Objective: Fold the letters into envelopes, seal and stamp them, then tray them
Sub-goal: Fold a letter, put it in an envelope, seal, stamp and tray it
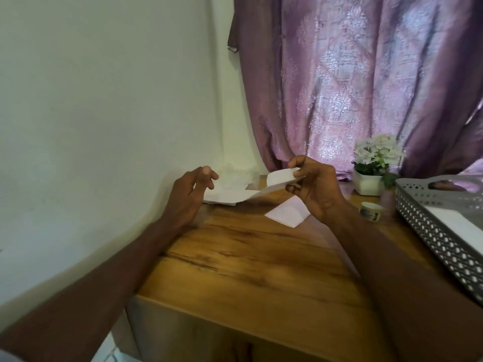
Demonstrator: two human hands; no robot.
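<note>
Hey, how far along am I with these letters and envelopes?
Done, it seems: something white already lies in the grey tray. In hand: your right hand pinches a folded white paper; your left hand hovers open. Left: an envelope and a paper stack wait on the table. I can't see stamps.

Two bare forearms are showing, both uncovered from the lower frame edge to the wrists, with no watch, band or bracelet on either. The left hand (192, 190) and the right hand (317, 188) are wearing no gloves and no rings. At 7 o'clock, in the bottom corner, a small patch of pale, whitish sleeve (6, 356) is peeking in.
</note>
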